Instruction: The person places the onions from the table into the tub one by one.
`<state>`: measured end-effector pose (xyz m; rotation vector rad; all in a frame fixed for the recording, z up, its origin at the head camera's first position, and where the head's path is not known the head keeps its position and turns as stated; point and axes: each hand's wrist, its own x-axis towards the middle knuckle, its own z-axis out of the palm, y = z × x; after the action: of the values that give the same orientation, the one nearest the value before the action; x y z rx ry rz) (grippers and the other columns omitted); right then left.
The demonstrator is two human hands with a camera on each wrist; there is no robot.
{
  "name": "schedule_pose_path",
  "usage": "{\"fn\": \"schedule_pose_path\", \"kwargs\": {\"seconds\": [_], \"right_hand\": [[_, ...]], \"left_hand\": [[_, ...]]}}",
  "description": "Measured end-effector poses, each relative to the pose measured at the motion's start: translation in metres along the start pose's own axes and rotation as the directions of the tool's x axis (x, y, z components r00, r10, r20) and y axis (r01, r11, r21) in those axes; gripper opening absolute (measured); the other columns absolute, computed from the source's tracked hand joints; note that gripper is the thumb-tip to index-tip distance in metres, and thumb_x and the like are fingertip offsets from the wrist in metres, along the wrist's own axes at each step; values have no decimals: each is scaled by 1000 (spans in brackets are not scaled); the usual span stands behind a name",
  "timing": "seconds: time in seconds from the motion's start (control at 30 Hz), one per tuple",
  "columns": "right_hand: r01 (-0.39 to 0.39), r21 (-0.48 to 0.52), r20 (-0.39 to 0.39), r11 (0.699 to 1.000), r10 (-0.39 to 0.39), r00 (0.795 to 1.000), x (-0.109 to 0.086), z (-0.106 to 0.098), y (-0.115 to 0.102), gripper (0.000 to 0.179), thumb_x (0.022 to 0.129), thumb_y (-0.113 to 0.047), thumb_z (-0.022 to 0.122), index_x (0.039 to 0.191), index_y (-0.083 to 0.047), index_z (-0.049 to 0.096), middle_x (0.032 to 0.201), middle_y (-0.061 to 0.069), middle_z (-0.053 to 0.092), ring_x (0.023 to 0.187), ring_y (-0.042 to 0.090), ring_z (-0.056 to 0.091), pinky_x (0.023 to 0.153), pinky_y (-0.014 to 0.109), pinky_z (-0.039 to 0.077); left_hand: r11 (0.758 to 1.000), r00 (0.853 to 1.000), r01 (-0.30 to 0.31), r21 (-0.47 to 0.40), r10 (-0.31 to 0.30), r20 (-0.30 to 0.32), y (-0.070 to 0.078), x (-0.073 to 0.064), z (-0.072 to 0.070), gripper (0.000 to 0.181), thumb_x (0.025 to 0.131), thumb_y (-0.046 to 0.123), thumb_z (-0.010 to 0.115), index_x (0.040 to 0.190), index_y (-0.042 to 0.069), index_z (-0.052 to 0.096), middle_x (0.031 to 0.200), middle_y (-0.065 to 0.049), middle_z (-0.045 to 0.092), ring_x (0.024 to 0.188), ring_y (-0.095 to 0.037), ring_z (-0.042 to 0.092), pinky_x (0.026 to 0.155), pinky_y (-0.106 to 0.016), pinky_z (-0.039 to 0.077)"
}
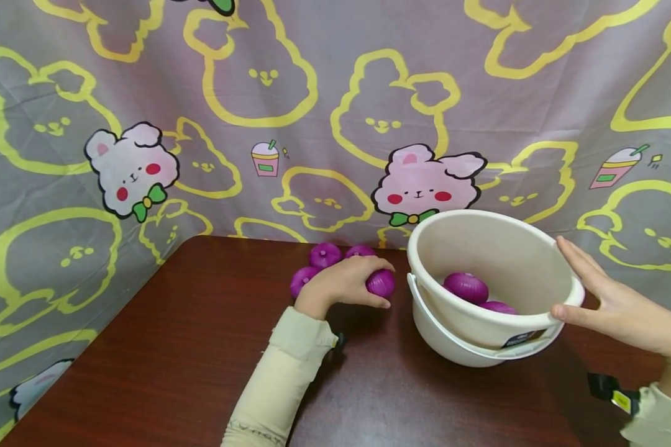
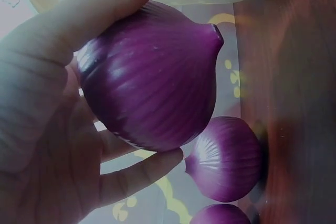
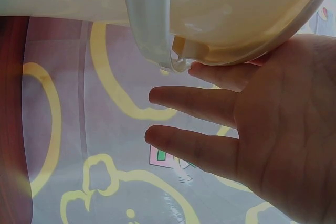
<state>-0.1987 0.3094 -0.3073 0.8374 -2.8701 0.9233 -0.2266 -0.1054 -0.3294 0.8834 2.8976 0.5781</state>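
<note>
My left hand (image 1: 343,282) grips a purple onion (image 2: 152,80) between thumb and fingers, just left of a cream bucket (image 1: 444,332). In the left wrist view the onion's pointed stem end faces away from the palm. My right hand (image 1: 609,304) is at the bucket's right side, thumb and forefinger spread along the rim; its other fingers (image 3: 194,150) stretch out straight below the rim in the right wrist view. Inside the bucket lie an onion (image 1: 466,288) and another (image 1: 499,307), partly hidden by the near wall.
Behind my left hand, an onion (image 1: 325,255), a second onion (image 1: 303,280) and a partly covered onion (image 1: 360,251) sit on the brown table (image 1: 190,347). A white handle (image 1: 458,344) hangs across the bucket's front. A patterned curtain (image 1: 324,112) rises at the table's back edge.
</note>
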Motion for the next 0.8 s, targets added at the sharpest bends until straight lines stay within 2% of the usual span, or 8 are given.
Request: {"fn": "schedule_pose_path", "kwargs": {"seconds": [0.2, 0.4, 0.47, 0.53, 0.63, 0.7, 0.77, 0.8], "right_hand": [[0, 4, 1, 1000, 0, 1000, 0, -1, -1, 102, 93, -28, 65, 159, -23, -12, 164, 24, -14, 150, 40, -18, 106, 79, -7], [6, 5, -3, 1000, -6, 1000, 0, 0, 0, 101, 93, -28, 65, 159, -23, -12, 164, 24, -14, 150, 19, -22, 108, 77, -8], [10, 5, -7, 1000, -10, 1000, 0, 1, 0, 101, 93, -28, 65, 159, -22, -11, 164, 23, -14, 150, 16, -22, 109, 75, -10], [5, 5, -5, 1000, -5, 1000, 0, 0, -1, 101, 92, -28, 65, 159, -22, -11, 164, 24, -14, 151, 22, -21, 107, 77, -9], [2, 5, -4, 1000, -2, 1000, 0, 0, -1, 102, 92, -27, 65, 159, -22, -11, 164, 24, -13, 151, 21, -22, 106, 79, -8], [4, 5, -5, 1000, -4, 1000, 0, 0, -1, 101, 92, -27, 65, 159, -22, -11, 164, 24, -13, 150, 15, -22, 107, 78, -9], [10, 4, -9, 1000, -10, 1000, -1, 0, 1, 100, 93, -27, 64, 159, -23, -10, 164, 24, -12, 147, 2, -22, 111, 71, -12], [13, 4, -11, 1000, -13, 1000, -1, 0, 1, 100, 93, -27, 64, 159, -22, -10, 164, 24, -12, 147, 1, -22, 112, 68, -12]], "left_hand": [[1000, 1000, 14, 3, -14, -15, 2, -4, -6, 66, 77, 42, 83, 133, 20, 58, 124, 5, 64, 115, -15, 58, 95, -35, 55], [1000, 999, 29, -5, -29, -30, 1, -7, -11, 66, 77, 41, 83, 134, 20, 57, 126, 3, 63, 115, -16, 58, 95, -36, 55], [999, 999, 36, -11, -36, -34, 1, -8, -12, 66, 77, 41, 83, 134, 20, 57, 126, 3, 63, 114, -17, 59, 95, -37, 55], [999, 998, 44, -19, -45, -38, 1, -9, -14, 66, 77, 40, 83, 134, 20, 57, 127, 2, 63, 114, -17, 60, 95, -38, 55], [999, 998, 48, -20, -49, -44, 0, -10, -16, 67, 77, 40, 83, 134, 20, 57, 127, 1, 63, 115, -17, 60, 96, -38, 55], [999, 998, 44, -16, -44, -49, 0, -11, -17, 67, 77, 41, 83, 134, 19, 57, 128, 1, 63, 115, -17, 60, 96, -37, 55], [999, 998, 34, -7, -34, -54, -1, -11, -18, 66, 78, 42, 82, 134, 18, 57, 128, 1, 63, 115, -16, 60, 96, -36, 54], [999, 998, 32, -8, -32, -56, -1, -11, -18, 66, 78, 42, 82, 134, 18, 57, 129, 1, 63, 115, -16, 60, 96, -36, 54]]}}
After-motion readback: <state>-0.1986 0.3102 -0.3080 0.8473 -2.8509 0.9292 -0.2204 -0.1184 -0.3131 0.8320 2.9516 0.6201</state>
